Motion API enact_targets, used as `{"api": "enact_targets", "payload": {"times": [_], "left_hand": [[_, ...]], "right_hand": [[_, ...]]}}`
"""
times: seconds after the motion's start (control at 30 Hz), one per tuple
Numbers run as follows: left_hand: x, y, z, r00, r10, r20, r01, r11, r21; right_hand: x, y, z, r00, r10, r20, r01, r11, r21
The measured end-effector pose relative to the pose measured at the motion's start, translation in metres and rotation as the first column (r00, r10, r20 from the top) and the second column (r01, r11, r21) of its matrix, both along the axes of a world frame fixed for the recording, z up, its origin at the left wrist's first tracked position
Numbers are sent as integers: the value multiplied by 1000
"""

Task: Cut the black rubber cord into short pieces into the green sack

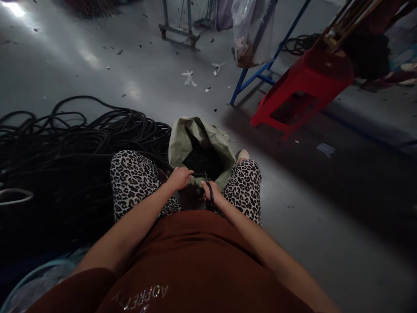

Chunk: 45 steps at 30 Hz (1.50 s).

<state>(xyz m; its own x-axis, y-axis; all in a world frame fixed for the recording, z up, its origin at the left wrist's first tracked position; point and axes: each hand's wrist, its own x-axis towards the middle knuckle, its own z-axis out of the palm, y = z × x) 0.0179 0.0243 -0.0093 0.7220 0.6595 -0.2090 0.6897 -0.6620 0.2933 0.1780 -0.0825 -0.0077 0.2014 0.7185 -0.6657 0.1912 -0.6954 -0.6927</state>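
Note:
My left hand (180,178) is closed on a black cord (163,162) that runs in from a large tangled heap (107,130) at my left. A short end of the cord seems to stick out past its fingers toward the right. In my right hand (211,193) is a pair of scissors (210,198) with dark handles, the blades pointing up and away from me close to the cord end. Just beyond both hands, between my knees, stands an open pale green woven sack (180,141) with small black pieces (203,160) inside.
Right of the sack stand a red plastic stool (302,89) and a blue metal frame (239,87) with a clear plastic bag (252,39). A wheeled rack (179,34) is farther off. White scraps (189,78) litter the floor. A light-blue-rimmed tub (35,271) sits at lower left.

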Motion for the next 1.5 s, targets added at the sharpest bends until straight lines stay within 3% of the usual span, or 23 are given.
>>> {"api": "enact_targets", "payload": {"times": [0.3, 0.5, 0.73, 1.03, 1.23, 1.5], "left_hand": [[1, 0, 1, 998, -10, -62, 10, 1000, -1], [2, 0, 1, 996, 16, -88, -15, 1000, 8], [1, 2, 2, 995, 74, -66, -73, 997, 11], [1, 2, 3, 996, 87, -12, -87, 996, 12], [0, 2, 1, 998, 67, 17, -66, 998, -8], [0, -1, 3, 999, 35, 34, -34, 999, -35]], "right_hand": [[2, -1, -3, 994, 83, 76, -83, 997, -7], [2, -2, 1, 996, 56, 76, -55, 998, -25], [2, -1, 3, 998, -55, 30, 56, 997, -58], [-1, -1, 4, 993, 12, -120, -21, 997, -70], [-3, -1, 11, 980, -38, -193, 19, 995, -102], [-3, 1, 12, 984, -31, -176, 14, 995, -96]]}}
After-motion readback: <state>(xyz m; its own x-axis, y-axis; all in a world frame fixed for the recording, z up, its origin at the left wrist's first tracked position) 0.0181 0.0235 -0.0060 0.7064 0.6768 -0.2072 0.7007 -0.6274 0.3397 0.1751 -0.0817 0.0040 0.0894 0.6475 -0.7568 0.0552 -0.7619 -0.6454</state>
